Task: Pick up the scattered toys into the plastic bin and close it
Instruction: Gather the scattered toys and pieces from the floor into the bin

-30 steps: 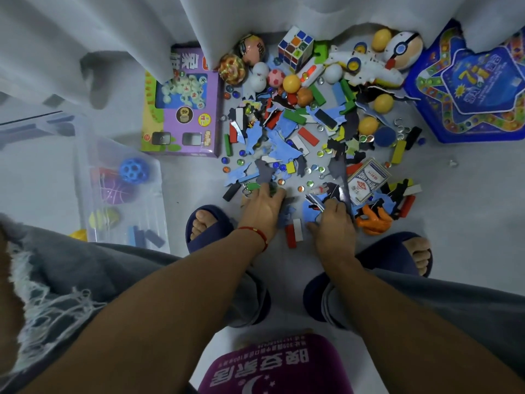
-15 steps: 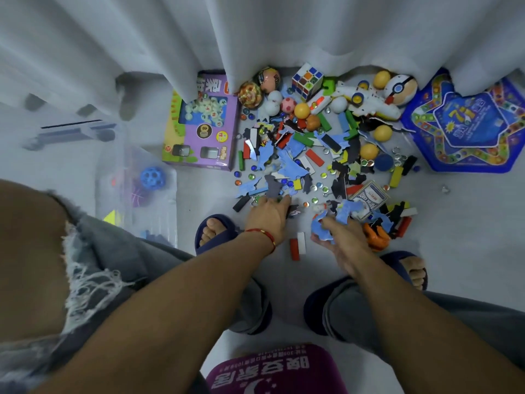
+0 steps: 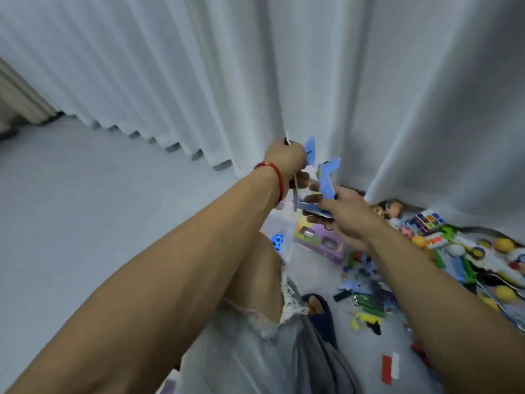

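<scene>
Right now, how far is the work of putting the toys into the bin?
It is early. Already in the clear bin: a blue ball. In hand: the left hand and right hand both grip blue flat pieces above the bin. Left: most toys are on the floor, and the bin is not closed; no lid is seen.

Long white pleated fabric curtains [image 3: 255, 66] are hanging across the whole back of the room, their folds falling straight down to the floor. The smooth pale grey floor [image 3: 85, 209] is stretching out to the left, lying in soft, even light. At the far left edge a beige ribbed curtain panel [image 3: 20, 95] is showing beside the white ones.
</scene>
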`<state>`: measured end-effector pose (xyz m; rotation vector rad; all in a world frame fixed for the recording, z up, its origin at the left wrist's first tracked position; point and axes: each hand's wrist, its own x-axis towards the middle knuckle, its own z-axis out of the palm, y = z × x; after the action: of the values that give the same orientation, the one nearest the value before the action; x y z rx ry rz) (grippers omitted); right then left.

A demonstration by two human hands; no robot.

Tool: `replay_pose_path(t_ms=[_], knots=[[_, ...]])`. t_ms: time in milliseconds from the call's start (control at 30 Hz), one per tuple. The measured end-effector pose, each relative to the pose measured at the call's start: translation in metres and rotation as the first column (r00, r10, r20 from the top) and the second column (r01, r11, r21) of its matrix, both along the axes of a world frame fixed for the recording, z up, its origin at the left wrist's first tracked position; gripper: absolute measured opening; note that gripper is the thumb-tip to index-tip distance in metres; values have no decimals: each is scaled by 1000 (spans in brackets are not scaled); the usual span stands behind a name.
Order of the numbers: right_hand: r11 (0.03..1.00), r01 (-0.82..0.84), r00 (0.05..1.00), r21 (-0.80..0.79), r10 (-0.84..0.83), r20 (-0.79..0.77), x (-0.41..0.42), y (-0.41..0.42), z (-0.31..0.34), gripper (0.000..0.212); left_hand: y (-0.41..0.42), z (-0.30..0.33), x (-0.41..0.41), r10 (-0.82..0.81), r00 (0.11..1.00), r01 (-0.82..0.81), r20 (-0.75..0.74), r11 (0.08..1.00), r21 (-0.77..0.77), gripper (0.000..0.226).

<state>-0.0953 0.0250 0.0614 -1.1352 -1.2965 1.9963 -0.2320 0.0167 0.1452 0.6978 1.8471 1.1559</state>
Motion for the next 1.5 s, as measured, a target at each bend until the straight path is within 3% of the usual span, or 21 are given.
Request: replay_pose_path(t_ms=[100,200,300,367,533,667,767,867,933,1033,1133,1333,1433,1500], knots=[[979,-202,979,-28,203,20,-52,-7,28,17,-44,-2,-61,112,994,-112,-4,987,-118,12],[931,-361,920,-47,364,146,-80,-12,45,9,-90,-16,-105,149,966,-62,211,927,-369,31],[921,-389,894,11,374,247,-79,-12,47,8,-104,-18,-124,212,964,-139,164,919,-370,57],[937,-345,904,53,316,287,-62,-10,40,19,-99,-12,-120,195,978,-162,76,934,-318,59],[981,-195,915,14,177,361,32,-3,2,20,-51,7,-45,-92,990,71,-107,980,-188,32],[1000,5,870,-21,6,493,143,-7,-41,19,-22,-21,67,-432,890,402,-145,894,-200,23],[995,99,743,-28,-55,667,235,-20,-79,23,-25,-71,150,-644,749,596,-154,757,-266,19],[975,222,524,-26,-97,846,311,-40,-117,21,-41,-131,202,-765,639,677,-77,608,-415,13],[949,315,396,3,-134,908,342,-59,-142,28,-52,-168,219,-832,553,697,-40,489,-525,28],[950,312,322,28,-134,937,357,-91,-175,44,-63,-207,236,-886,465,700,4,364,-615,50],[952,301,299,50,-144,943,354,-106,-205,57,-62,-230,254,-876,482,700,35,360,-617,46],[994,58,223,94,-105,969,336,-85,-235,81,-54,-267,306,-794,560,770,237,393,-503,42],[994,-13,129,109,-107,986,330,-79,-246,87,-48,-288,329,-805,550,773,220,392,-499,47],[991,-40,76,125,-122,990,329,-77,-252,91,-43,-298,339,-808,553,768,205,398,-503,33]])
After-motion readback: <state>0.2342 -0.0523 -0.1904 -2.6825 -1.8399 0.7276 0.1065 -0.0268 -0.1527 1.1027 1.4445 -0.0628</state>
